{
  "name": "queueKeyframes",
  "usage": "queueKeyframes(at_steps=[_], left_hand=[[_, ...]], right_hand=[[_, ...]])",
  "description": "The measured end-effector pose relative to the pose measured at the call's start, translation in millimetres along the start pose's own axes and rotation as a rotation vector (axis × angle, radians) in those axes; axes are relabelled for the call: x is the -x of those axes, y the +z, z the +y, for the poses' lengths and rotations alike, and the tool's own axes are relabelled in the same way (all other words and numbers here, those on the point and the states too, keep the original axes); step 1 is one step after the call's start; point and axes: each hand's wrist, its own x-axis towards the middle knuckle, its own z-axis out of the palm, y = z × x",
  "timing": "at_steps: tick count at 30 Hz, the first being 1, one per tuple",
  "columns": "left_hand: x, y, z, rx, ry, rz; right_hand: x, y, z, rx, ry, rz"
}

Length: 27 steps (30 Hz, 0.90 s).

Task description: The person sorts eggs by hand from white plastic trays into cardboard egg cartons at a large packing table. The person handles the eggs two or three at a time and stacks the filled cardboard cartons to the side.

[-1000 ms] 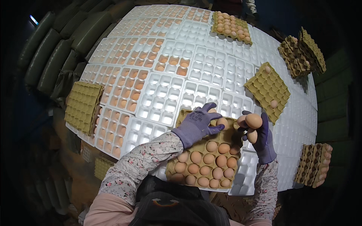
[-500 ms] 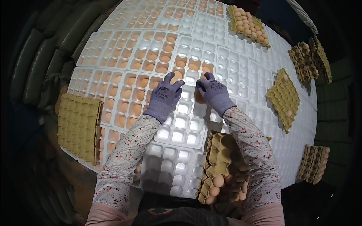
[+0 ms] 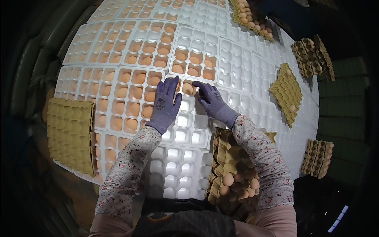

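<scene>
Dark print (image 3: 160, 103) on L glove (image 3: 166, 108) (too sm. to read); R glove (image 3: 216, 102) ditto.

Left hand (image 3: 166, 106) covers some cells of the white tray (image 3: 185, 121) and part of 1 egg (image 3: 178, 85). Right hand (image 3: 214, 103): palm hidden, contents undetermined. Right sleeve (image 3: 263, 154) obscures part of the near pulp tray (image 3: 222, 158). Far egg tray (image 3: 236, 17): cut off by top edge. Dark sacks (image 3: 47, 59): outlines lost in shadow. Glove print: too small to read.
</scene>
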Motion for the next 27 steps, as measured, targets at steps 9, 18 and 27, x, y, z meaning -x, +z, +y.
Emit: queueKeyframes(at_steps=[9, 18, 27], left_hand=[[1, 7, 6, -0.186, 0.025, -0.035], [96, -41, 183, 0.086, 0.254, -0.439], [137, -23, 235, 0.035, 0.206, -0.642]], right_hand=[[107, -97, -52, -0.353, 0.138, 0.278], [291, -79, -54, 0.327, -0.187, -0.033], [317, -105, -59, -0.653, 0.276, 0.031]])
